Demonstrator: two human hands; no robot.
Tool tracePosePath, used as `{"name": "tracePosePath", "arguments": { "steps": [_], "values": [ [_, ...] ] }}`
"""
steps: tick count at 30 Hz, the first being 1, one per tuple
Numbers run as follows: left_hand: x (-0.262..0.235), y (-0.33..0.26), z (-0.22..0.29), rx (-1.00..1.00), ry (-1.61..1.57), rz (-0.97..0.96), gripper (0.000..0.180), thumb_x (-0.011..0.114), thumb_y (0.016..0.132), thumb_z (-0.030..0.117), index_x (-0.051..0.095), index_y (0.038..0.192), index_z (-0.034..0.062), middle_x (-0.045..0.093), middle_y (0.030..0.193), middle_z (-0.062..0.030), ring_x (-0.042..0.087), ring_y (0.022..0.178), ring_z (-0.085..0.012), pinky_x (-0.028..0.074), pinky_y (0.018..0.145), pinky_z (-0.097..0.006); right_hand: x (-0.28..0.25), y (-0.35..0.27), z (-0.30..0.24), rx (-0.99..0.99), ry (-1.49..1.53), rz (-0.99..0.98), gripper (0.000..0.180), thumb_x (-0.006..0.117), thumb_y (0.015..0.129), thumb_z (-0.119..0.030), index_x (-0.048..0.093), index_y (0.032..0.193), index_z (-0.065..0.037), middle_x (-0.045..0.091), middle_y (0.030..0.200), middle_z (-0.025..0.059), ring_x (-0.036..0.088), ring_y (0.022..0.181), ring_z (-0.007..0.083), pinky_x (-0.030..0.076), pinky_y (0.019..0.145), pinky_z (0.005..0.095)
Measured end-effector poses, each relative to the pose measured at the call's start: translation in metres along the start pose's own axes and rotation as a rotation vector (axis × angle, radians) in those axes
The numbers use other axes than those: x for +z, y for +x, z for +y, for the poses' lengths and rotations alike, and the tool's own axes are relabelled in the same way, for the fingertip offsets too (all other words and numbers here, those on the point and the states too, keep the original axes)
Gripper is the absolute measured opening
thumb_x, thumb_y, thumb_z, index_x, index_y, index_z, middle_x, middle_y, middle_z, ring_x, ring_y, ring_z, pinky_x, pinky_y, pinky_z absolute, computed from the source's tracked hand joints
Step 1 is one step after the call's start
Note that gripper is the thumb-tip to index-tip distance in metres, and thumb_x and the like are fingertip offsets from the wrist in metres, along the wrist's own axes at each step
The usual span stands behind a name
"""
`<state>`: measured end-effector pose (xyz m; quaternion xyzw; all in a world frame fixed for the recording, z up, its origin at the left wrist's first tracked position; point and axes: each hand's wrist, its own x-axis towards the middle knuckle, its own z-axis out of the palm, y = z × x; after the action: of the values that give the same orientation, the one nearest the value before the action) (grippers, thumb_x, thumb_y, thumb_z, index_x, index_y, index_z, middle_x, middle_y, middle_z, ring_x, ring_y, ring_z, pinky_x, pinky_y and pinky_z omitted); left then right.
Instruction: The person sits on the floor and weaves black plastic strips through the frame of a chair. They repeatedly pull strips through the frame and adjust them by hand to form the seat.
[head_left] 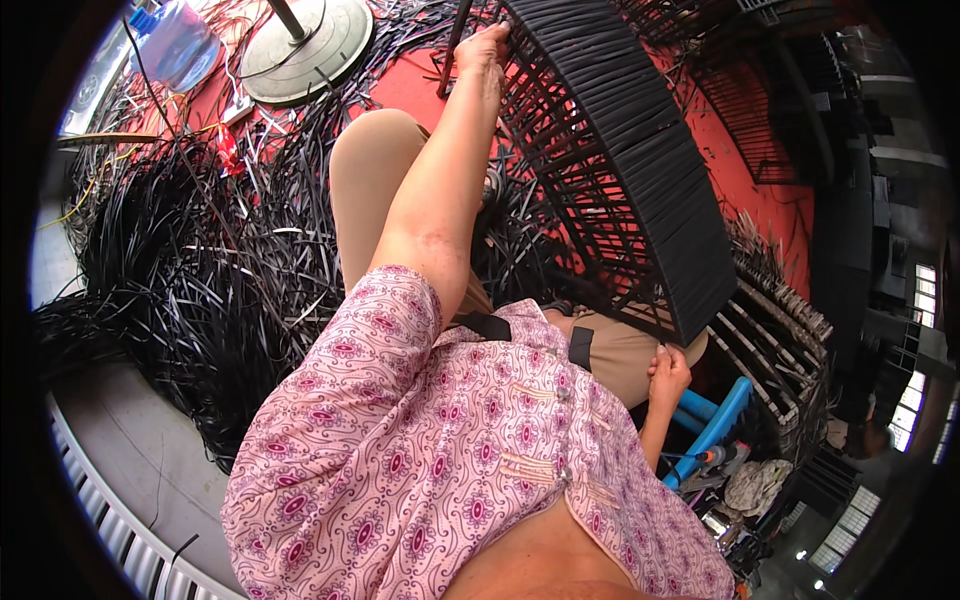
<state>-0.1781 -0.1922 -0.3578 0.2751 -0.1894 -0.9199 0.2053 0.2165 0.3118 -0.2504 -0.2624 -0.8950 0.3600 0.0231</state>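
Note:
A black furniture frame, wrapped in flat plastic strips on its broad outer band, leans across my lap with its openwork inner side toward the left. My left arm is stretched far forward, and my left hand grips the frame's far end, fingers curled at its edge. Close to my body, my right hand is closed beside the frame's near corner. Whether a strip or the frame edge lies between those fingers is too small to make out.
Loose black strips lie in heaps on the left over a red floor covering. Farther off stand a round grey base with a pole and a clear water jug. At right are a blue plastic stool and bundled rods.

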Motion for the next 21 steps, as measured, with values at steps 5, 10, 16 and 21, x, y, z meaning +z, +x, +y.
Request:
{"name": "tracePosePath", "arguments": {
  "steps": [5, 10, 16, 21],
  "values": [
    [0.015, -0.006, 0.0, -0.037, -0.08, 0.125, 0.023, 0.086, 0.077, 0.0, 0.065, 0.069, 0.005, 0.064, 0.068, -0.0036, 0.055, 0.051, -0.0137, 0.038, 0.044, -0.026, 0.014, -0.008, -0.015, 0.029, 0.005, 0.052, 0.021, 0.068, 0.097, -0.017, 0.074, 0.101, 0.003, 0.066, 0.07, 0.004, 0.057, 0.056, 0.0088, 0.046, 0.051, 0.0264],
    [0.016, -0.023, 0.008, -0.034, -0.083, 0.165, 0.02, 0.082, 0.081, 0.002, 0.063, 0.08, 0.0078, 0.06, 0.064, -0.0024, 0.053, 0.047, -0.0139, 0.034, 0.04, -0.028, 0.028, -0.012, -0.027, 0.023, 0.039, 0.12, 0.02, 0.068, 0.097, -0.017, 0.071, 0.094, 0.002, 0.065, 0.069, 0.0034, 0.056, 0.055, 0.0086, 0.045, 0.049, 0.0269],
    [0.007, -0.024, 0.021, 0.074, 0.15, 0.096, 0.013, 0.078, 0.085, 0.011, 0.066, 0.088, 0.009, 0.058, 0.07, 0.0006, 0.052, 0.054, -0.0118, 0.035, 0.046, -0.027, 0.031, -0.014, -0.028, 0.002, 0.055, 0.142, 0.019, 0.067, 0.098, -0.016, 0.07, 0.093, 0.002, 0.064, 0.07, 0.0037, 0.055, 0.055, 0.0089, 0.044, 0.049, 0.0272],
    [0.007, -0.012, 0.036, -0.058, 0.268, -0.123, 0.019, 0.081, 0.088, 0.025, 0.067, 0.082, 0.0139, 0.053, 0.066, 0.0054, 0.042, 0.053, -0.0096, 0.03, 0.049, -0.026, 0.031, -0.012, -0.027, 0.008, 0.055, 0.136, 0.02, 0.067, 0.098, -0.016, 0.07, 0.093, 0.003, 0.064, 0.07, 0.0041, 0.055, 0.055, 0.0092, 0.045, 0.05, 0.0273]
  ]
}}
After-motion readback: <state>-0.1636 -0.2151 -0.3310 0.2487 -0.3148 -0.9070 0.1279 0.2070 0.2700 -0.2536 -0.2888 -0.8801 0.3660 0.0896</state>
